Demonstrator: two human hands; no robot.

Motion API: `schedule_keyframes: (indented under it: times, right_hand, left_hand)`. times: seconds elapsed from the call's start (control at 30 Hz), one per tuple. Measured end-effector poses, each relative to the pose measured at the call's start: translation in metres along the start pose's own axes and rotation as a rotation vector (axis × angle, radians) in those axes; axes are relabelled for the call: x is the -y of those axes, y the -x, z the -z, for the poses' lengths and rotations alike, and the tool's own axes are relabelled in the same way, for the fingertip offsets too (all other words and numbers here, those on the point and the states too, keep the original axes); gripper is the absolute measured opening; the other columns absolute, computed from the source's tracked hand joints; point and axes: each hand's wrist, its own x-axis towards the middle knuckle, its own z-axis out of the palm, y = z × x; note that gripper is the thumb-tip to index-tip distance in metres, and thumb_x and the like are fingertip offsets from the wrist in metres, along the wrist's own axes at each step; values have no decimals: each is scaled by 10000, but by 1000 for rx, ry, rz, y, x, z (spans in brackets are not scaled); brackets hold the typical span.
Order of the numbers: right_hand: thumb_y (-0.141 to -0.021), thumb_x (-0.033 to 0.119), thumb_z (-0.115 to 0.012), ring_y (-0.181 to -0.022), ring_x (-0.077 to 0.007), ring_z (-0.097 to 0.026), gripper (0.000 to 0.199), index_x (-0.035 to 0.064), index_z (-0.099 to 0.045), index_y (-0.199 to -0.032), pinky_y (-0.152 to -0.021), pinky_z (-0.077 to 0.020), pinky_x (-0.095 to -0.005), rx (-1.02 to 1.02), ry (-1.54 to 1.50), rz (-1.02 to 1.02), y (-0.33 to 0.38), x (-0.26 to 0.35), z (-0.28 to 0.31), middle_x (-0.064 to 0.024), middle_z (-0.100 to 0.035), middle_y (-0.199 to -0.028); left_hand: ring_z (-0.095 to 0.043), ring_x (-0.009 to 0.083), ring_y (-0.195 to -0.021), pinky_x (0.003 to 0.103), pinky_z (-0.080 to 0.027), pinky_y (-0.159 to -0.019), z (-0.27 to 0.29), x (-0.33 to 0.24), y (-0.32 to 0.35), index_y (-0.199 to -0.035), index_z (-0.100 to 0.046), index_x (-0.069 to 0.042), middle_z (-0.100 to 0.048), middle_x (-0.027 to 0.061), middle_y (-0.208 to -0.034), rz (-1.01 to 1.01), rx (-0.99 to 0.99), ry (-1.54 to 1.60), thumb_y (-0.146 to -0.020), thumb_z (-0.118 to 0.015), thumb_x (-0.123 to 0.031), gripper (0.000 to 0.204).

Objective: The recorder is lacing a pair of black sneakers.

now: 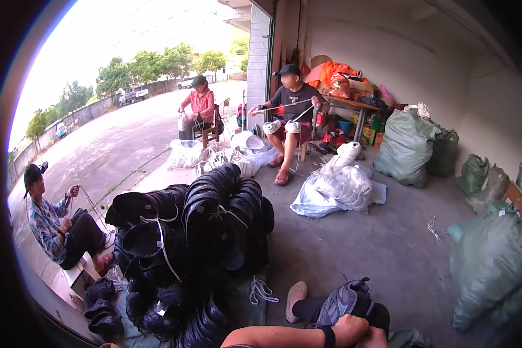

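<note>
A grey shoe upper (347, 303) with mesh and pale side stripes rests on my lap at the bottom of the view. My left hand (351, 329), with a black band at the wrist, is closed right beside the upper's near end. Close against it is my right hand (373, 338), also closed and cut off by the lower edge. Whatever the fingers of both hands pinch is hidden. My foot in a beige shoe (296, 301) shows to the left of the upper.
Stacked black shoe uppers (214, 223), tied with white cord, stand ahead to my left. A loose white lace bundle (262, 291) lies beside them. Green sacks (496, 261) stand at right. A white bundle (342, 188) lies ahead. Three people sit nearby, one handling a white lace (296, 110).
</note>
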Motion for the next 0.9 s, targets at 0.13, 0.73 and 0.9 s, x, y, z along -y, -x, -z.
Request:
schedule_keyframes:
  times: [0.13,0.73,0.9]
  right_hand:
    - [-913,101,-494,-427,-155,-533,156,11,-600,-843,-382,-410,-264,12,-233,-154,-3,-9,0,-85,-592,-597]
    - [-835,127,-657,-543,-279,-605,138,31,-563,-865,-492,-474,-365,-91,346,240,-7,9,1,-135,-617,-670]
    - [-745,182,-723,-798,-359,-628,351,93,-510,-1009,-632,-496,-442,-77,693,525,-9,40,15,-157,-626,-866]
  left_hand:
    - [-692,300,-752,385,-546,-643,7,-4,3,-831,-646,4,-682,161,-780,45,34,51,-774,-614,-144,162]
    - [-672,347,-835,435,-533,-710,36,-2,15,-822,-681,3,-676,195,-823,155,171,239,-818,-566,-207,240]
    - [-660,348,-841,439,-525,-730,30,-1,23,-956,-650,-39,-672,171,-873,183,149,232,-867,-535,-232,242]
